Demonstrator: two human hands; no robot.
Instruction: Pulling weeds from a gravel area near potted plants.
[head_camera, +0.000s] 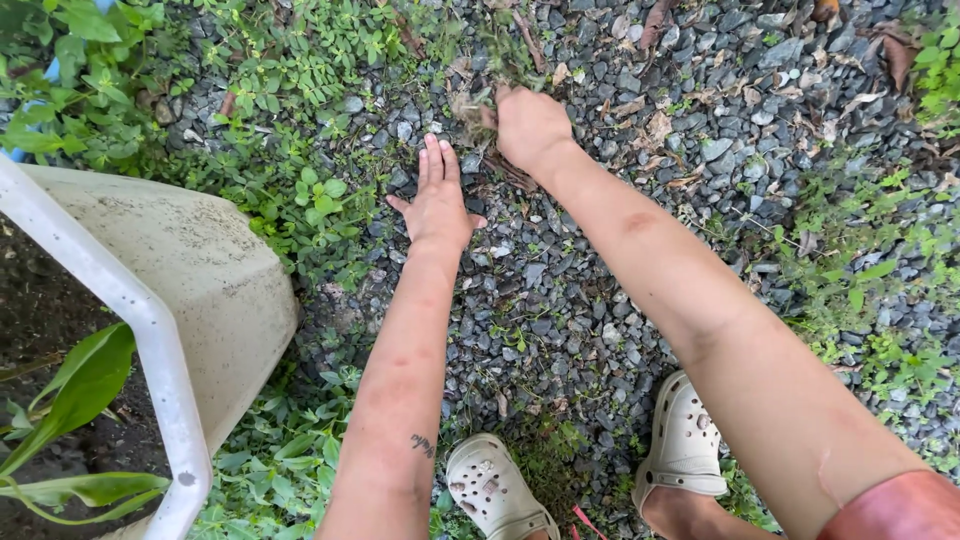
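Weeds (478, 100) in R hand (528, 125); L hand (437, 205) flat on gravel (560, 290).

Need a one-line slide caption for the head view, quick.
Right hand grips a dry weed clump on gravel; left hand rests flat beside it, near a pale planter.

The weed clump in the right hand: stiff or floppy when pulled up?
Probably floppy: the weed clump in the right hand shows thin, dry strands. Likely light, and may shed bits onto the gravel.
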